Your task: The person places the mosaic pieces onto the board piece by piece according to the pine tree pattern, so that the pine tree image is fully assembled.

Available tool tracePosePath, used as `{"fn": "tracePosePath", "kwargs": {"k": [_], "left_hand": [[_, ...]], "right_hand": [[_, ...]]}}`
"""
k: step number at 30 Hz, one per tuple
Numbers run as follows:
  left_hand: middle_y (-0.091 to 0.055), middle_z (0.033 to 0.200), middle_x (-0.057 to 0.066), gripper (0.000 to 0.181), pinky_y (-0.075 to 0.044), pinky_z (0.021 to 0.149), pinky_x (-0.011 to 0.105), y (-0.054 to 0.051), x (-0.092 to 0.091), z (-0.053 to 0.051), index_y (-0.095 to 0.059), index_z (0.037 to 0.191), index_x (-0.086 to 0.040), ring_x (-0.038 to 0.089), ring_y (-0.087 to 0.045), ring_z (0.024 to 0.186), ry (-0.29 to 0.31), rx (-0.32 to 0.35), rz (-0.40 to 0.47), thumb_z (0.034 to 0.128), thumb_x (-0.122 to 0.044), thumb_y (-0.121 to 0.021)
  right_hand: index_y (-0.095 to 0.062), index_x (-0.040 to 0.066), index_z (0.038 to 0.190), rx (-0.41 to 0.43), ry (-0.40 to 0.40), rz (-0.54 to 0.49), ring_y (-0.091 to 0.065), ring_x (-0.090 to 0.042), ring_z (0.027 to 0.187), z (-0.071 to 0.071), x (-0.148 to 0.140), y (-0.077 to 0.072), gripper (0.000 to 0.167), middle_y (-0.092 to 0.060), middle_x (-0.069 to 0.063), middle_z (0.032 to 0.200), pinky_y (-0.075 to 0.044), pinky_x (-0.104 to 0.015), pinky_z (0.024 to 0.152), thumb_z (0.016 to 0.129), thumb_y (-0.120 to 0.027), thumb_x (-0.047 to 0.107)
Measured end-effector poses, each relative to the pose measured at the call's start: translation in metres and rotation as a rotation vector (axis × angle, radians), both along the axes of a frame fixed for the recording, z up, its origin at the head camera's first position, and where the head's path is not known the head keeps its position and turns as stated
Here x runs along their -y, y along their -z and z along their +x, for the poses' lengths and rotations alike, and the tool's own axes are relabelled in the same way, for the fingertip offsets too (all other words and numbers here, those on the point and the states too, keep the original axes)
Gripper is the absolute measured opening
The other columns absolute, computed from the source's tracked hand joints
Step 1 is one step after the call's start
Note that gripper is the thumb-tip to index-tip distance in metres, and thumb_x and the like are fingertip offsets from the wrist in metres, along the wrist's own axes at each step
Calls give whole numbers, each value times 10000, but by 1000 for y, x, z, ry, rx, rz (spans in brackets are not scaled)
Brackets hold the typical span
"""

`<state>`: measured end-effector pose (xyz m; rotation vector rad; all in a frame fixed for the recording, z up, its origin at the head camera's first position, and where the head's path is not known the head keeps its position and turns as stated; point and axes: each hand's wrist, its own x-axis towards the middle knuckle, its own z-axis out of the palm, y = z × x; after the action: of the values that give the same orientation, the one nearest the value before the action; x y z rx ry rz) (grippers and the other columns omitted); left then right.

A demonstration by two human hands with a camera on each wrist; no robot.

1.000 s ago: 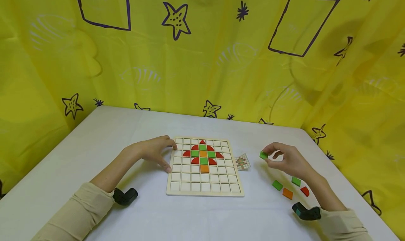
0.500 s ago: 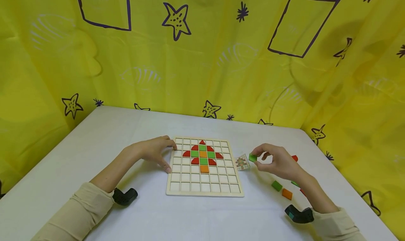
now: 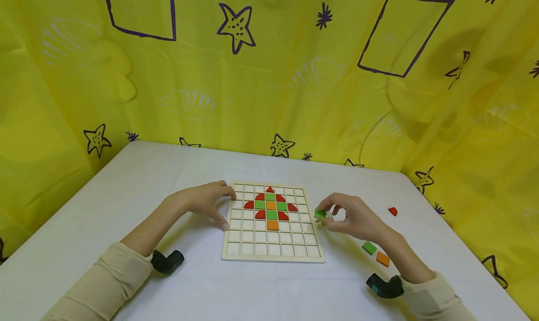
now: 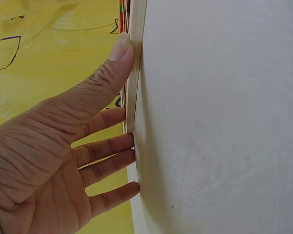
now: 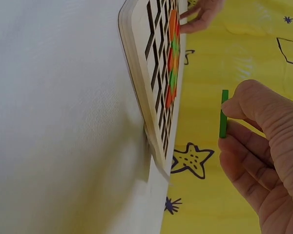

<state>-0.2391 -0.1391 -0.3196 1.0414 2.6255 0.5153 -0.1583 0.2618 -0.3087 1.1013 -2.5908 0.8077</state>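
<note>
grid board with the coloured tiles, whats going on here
A person's left hand touches the left edge of the grid board, where coloured tiles form a pattern. The right hand pinches a green tile in the air near the board's right edge. Red, green and orange pieces lie loose on the table.

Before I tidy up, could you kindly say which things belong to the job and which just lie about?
Job, apparently:
pale wooden grid board
inset red, green, orange tiles
green square tile in the right grip
mostly hidden pale card
loose green square tile
loose orange square tile
loose red curved tile

Surroundings, apparently:
yellow printed curtain
white tablecloth
</note>
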Motion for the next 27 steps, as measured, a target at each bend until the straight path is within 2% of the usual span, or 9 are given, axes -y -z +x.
{"fn": "tracePosePath", "kwargs": {"k": [8, 13, 22, 27], "left_hand": [[-542, 1346, 130, 767, -405, 1132, 517, 1, 1, 0, -596, 1323, -69, 327, -503, 1305, 0, -4, 6, 728, -422, -927], [-543, 1348, 132, 767, -403, 1135, 514, 0, 1, 0, -597, 1323, -67, 328, -503, 1309, -1, -6, 7, 728, -420, -928], [-538, 1356, 140, 765, -405, 1132, 517, -1, 0, 0, -599, 1323, -69, 329, -504, 1304, -6, -4, 5, 727, -415, -930], [-538, 1356, 135, 763, -404, 1133, 516, 0, 0, 0, -599, 1323, -74, 328, -502, 1308, -8, -3, 3, 727, -417, -930]], "right_hand": [[-704, 105, 1042, 36, -47, 1, -655, -231, 847, -2, 19, -1, 317, -724, 47, 1005, -575, -352, 725, 791, -783, -72], [-706, 105, 1054, 72, -67, 21, -650, -225, 839, -5, 31, 3, 305, -723, 41, 1015, -570, -367, 721, 806, -782, -56], [-713, 81, 1050, 82, -85, 133, -643, -171, 893, -9, 50, 7, 253, -714, 31, 1003, -556, -287, 750, 823, -756, -22], [-714, 84, 1039, 78, -98, 191, -634, -119, 908, -11, 59, 10, 230, -705, 43, 980, -546, -284, 779, 826, -771, 16]]}}
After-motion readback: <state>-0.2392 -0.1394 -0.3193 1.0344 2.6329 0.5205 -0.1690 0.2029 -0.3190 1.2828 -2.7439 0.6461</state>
